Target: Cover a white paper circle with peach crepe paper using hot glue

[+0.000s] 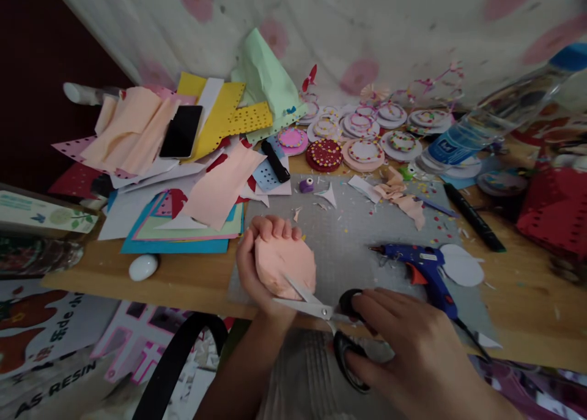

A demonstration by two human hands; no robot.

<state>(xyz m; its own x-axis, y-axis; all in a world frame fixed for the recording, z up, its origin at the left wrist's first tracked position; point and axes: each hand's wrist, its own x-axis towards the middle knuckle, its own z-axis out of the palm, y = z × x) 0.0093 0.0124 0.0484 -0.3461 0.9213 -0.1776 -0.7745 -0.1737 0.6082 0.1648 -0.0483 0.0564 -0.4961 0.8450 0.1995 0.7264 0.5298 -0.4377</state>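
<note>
My left hand (250,264) is closed around a roughly round piece of peach crepe paper (284,261), its fingers curled over the far edge. The paper's surface looks wrinkled. My right hand (408,340) grips a pair of scissors (323,312) by the black handles, with thumb and fingers in the loops. The scissor blades are apart, one reaching over the lower edge of the paper and the other passing below it. Under the paper lies a grey cutting mat (339,249). To the right, a blue glue gun (413,255) rests on the mat.
Paper sheets (224,187) and a phone (181,131) are piled at left. Decorated paper discs (324,154) line the back, beside a leaning water bottle (486,123). A black marker (474,218), peach scraps (398,191) and a white circle (461,265) lie at right.
</note>
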